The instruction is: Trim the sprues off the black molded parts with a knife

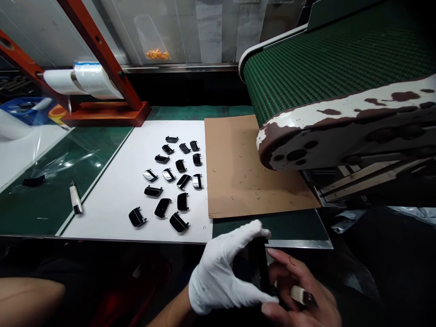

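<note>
In a white glove, my left hand (218, 272) grips a glossy black plastic part (261, 263) between thumb and fingers, just off the table's front edge. My bare right hand (306, 286) is curled close to the part's right side. A small white-handled tool (298, 295) sits in its fingers, its working end hidden. Whether the right fingertips touch the part, I cannot tell. Several similar black parts (163, 207) with small prongs lie scattered on a white sheet (102, 213) to the left.
A brown cardboard sheet (228, 181) strewn with thin curled shavings lies right of the white sheet. Over it juts a green conveyor belt (327, 68). A white-handled cutter (75, 198) rests on the left. Behind stands an orange frame (105, 113) holding film rolls (93, 79).
</note>
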{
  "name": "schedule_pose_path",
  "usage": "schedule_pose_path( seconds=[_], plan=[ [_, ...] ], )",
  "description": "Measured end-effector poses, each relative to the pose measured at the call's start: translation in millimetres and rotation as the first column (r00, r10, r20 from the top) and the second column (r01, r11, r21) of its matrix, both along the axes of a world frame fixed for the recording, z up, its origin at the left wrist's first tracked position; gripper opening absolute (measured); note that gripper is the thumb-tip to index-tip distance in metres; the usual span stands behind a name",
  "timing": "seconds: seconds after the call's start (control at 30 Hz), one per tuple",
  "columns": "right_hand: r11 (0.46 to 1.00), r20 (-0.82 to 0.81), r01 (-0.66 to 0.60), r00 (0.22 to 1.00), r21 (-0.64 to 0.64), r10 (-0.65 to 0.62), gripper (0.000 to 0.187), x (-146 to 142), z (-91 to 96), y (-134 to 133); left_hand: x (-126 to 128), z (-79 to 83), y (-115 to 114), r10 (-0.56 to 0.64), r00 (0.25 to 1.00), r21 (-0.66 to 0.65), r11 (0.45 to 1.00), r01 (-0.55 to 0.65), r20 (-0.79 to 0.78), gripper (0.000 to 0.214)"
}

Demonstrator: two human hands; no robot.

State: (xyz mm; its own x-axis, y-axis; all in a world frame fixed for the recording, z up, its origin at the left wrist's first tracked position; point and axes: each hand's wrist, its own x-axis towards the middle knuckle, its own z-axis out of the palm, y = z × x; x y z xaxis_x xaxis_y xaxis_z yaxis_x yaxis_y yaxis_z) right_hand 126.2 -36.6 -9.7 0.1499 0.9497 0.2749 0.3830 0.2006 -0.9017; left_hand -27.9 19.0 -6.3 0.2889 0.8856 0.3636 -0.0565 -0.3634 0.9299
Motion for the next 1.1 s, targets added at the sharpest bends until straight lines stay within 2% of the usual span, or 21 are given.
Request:
schedule_pose_path(
  seconds=[0.17, 0.27, 0.37, 0.47, 0.57, 0.67, 0.8, 0.93, 1.0, 1.07, 1.1],
  plan=[
    [0.999, -0.055, 0.007, 0.998, -0.047, -0.009, 0.057, -1, -1.9, -4, -3, 5.4, -1, -0.023, 0.999, -0.036, 0.999, 0.022, -0.036, 0.091],
    [0.997, -0.080, 0.046, 0.995, -0.065, -0.051, 0.045, 5, 1.8, -1, -4, 5.8, -1, -0.022, 0.998, -0.065, 0.998, 0.017, -0.065, 0.091],
    [0.993, -0.088, 0.070, 0.993, -0.090, -0.078, 0.034, 21, 3.6, 6, -4, 4.1, -1, -0.034, 0.999, -0.111, 0.993, 0.031, -0.027, 0.093],
    [0.975, -0.204, 0.040, 0.975, -0.220, -0.086, 0.031, 40, -1.7, 9, -4, 2.1, 0, -0.060, 0.997, -0.147, 0.987, 0.065, 0.041, 0.097],
    [0.920, -0.250, 0.107, 0.945, -0.377, -0.212, 0.031, 52, -13.2, 8, -3, 1.9, 2, -0.064, 0.996, -0.169, 0.983, 0.074, 0.063, 0.098],
    [0.894, -0.258, 0.138, 0.929, -0.427, -0.267, 0.029, 57, -23.3, 6, -2, 3.1, 3, -0.073, 0.993, -0.216, 0.972, 0.091, 0.089, 0.094],
    [0.873, -0.305, 0.060, 0.923, -0.485, -0.233, 0.035, 52, -21.8, 6, -4, 4.3, 3, -0.093, 0.989, -0.359, 0.924, 0.130, 0.119, 0.088],
    [0.816, -0.319, 0.034, 0.910, -0.577, -0.264, 0.038, 43, -13.4, 6, -6, 6.2, 3, -0.107, 0.983, -0.475, 0.864, 0.167, 0.151, 0.089],
    [0.819, -0.283, 0.037, 0.929, -0.572, -0.239, 0.044, 42, -12.6, 5, -6, 6.8, 3, -0.115, 0.959, -0.508, 0.828, 0.237, 0.260, 0.084],
    [0.851, -0.199, 0.043, 0.965, -0.523, -0.170, 0.031, 42, -12.7, 5, -4, 6.0, 3, -0.124, 0.894, -0.516, 0.779, 0.357, 0.430, 0.079],
    [0.873, -0.149, 0.049, 0.979, -0.485, -0.137, 0.031, 43, -12.2, 6, -2, 4.8, 3, -0.124, 0.850, -0.500, 0.761, 0.413, 0.512, 0.077]
  ],
)
